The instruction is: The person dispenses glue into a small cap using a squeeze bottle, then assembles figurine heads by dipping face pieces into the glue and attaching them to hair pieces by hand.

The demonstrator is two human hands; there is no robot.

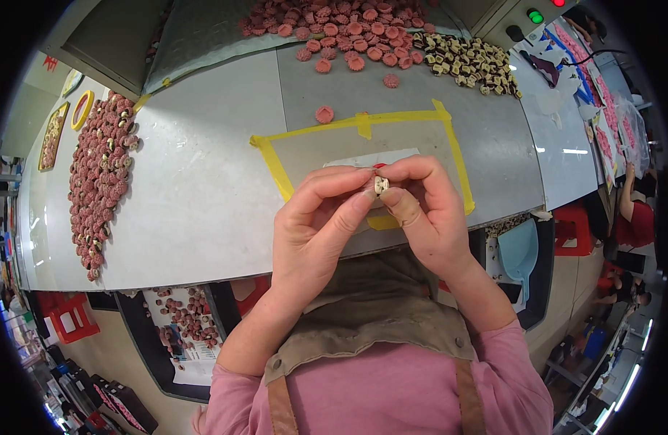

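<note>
At far left we see a long pile of pink ridged discs (pixel 98 181) on the grey worktable (pixel 203 188). Our left hand (pixel 316 221) and right hand (pixel 424 210) pinch one small cream-coloured part (pixel 381 185) between their fingertips, above the yellow tape rectangle (pixel 363 138).

Two hands (pixel 370 210), one small part (pixel 380 185) (pinched between).

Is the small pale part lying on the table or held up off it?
Held up: the small pale part is pinched between the fingertips of the left hand and right hand, above the yellow-taped rectangle on the table.
</note>
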